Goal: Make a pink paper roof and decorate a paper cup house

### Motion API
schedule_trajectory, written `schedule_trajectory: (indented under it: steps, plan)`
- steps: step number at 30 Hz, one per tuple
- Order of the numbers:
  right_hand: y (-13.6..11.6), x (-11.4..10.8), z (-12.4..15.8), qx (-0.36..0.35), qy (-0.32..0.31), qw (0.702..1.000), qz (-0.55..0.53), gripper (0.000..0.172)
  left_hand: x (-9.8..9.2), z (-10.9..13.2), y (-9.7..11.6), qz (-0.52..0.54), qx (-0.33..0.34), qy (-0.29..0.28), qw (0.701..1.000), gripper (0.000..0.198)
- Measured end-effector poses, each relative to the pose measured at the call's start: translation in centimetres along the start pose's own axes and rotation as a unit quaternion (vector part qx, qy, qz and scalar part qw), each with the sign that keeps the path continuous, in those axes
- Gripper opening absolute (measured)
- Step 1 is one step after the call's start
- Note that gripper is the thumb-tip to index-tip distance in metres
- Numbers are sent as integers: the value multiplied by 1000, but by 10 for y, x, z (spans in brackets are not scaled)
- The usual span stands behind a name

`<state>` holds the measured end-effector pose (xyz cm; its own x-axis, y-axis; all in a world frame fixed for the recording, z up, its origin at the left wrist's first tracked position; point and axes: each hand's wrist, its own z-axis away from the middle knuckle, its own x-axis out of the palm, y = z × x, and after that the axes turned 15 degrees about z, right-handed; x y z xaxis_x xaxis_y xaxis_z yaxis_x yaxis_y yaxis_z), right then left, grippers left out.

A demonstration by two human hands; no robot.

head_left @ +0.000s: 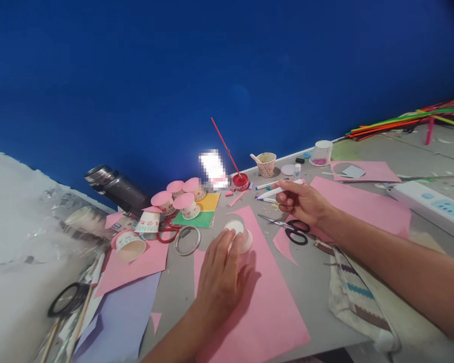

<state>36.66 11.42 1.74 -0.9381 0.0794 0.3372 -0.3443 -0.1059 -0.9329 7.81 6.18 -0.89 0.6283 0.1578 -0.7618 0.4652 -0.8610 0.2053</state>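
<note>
My left hand (220,277) lies on a large pink paper sheet (265,312), with its fingers pressed on an upturned white paper cup (242,236) that stands on the sheet. My right hand (300,201) is closed round a white marker pen (278,191), held just above the table. Black-handled scissors (293,231) lie right below that hand. Two more markers (267,185) lie beside the held one.
Several pink-topped paper cups (174,201) stand on green and yellow card at the left, near a dark flask (115,189) and a tape ring (187,240). A red paint pot with a brush (240,180), a white power strip (431,201), coloured sticks (412,121) and a cloth (359,297) surround the work.
</note>
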Motion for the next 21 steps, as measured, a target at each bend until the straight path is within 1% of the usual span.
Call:
schedule_trajectory:
  steps: [2,4,6,8,12,16,19,21]
  plan:
    - [3,1,0,0,4,1000,3,39,14,0,-1,-29,-17,-28,999,75]
    - [3,1,0,-3,8,1000,4,42,23,-4,-9,-49,-33,-42,997,84]
    - [3,1,0,-6,7,1000,5,42,24,-9,-21,-60,-39,-49,996,85]
    - [2,1,1,-7,3,1000,7,40,23,-13,-30,-63,-43,-49,996,81]
    - [1,2,3,-2,-6,1000,19,34,21,-16,-39,-66,-56,-21,996,75]
    - [5,2,2,-1,-7,1000,28,31,25,-17,-49,-51,-71,34,996,81]
    - [11,2,0,-3,-3,1000,31,34,24,-19,-59,-29,-103,52,993,78]
    - [15,4,0,-5,1,999,33,37,19,-20,-63,19,-144,73,987,75]
